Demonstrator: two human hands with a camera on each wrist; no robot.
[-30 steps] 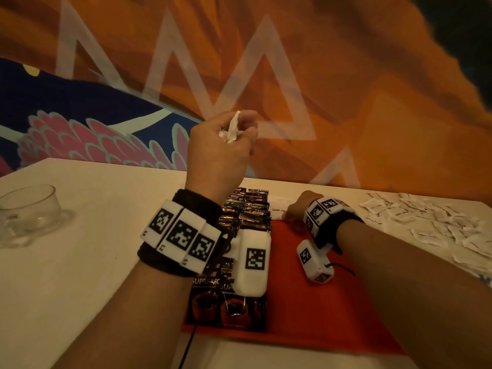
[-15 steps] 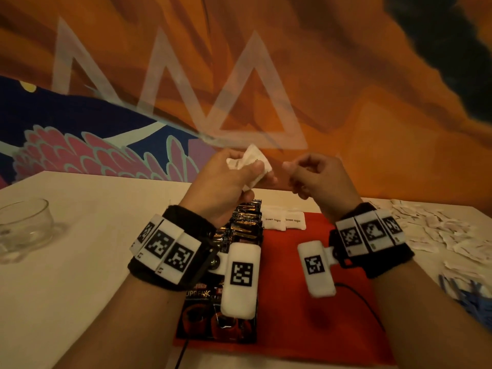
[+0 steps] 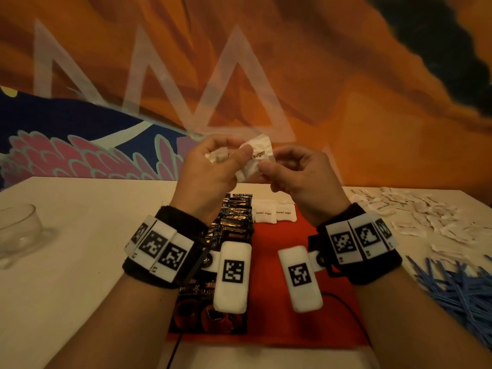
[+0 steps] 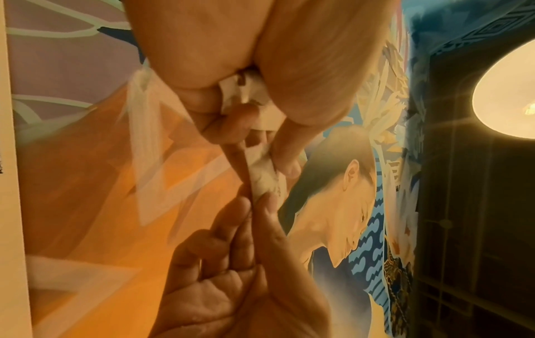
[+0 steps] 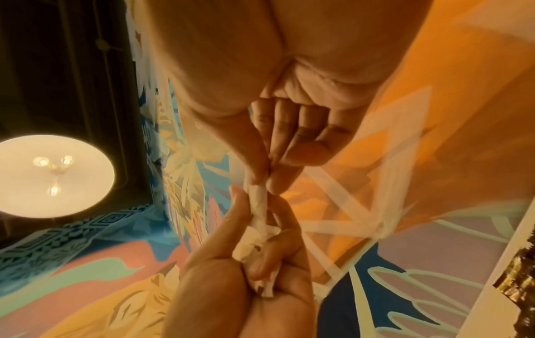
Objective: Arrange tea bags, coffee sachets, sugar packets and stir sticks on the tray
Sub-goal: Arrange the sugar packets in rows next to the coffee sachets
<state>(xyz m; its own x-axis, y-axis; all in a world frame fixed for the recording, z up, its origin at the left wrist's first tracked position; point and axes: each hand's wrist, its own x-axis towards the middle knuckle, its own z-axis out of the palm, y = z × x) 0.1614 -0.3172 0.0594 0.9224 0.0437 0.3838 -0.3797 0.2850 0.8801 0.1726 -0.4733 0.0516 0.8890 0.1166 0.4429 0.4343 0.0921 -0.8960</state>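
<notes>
- Nearest, on the red tray [image 3: 279, 310] lying on the white desk [image 3: 80, 262], dark coffee sachets [image 3: 207, 312] show partial lettering, "SUP…"; a row of them runs away along the tray's left side.
- To the near right, a heap of blue stir sticks [image 3: 458, 291] lies on the desk, off the tray.
- At the near left, a clear glass cup [image 3: 18, 233] stands on the desk.
- At the tray's far end, two white packets [image 3: 274, 213] printed "brown sugar" lie side by side, just right of the sachet row.
- Farther right, loose white packets [image 3: 415, 211] are scattered on the desk; their print is too small to read.
- Above the tray's far end, the left hand [image 3: 210, 169] holds crumpled white packets in curled fingers, thumb pressing one sugar packet [image 3: 257, 155] reading "sugar".
- The right hand [image 3: 298, 174] pinches that same packet's right edge between thumb and forefinger, other fingers curled.
</notes>
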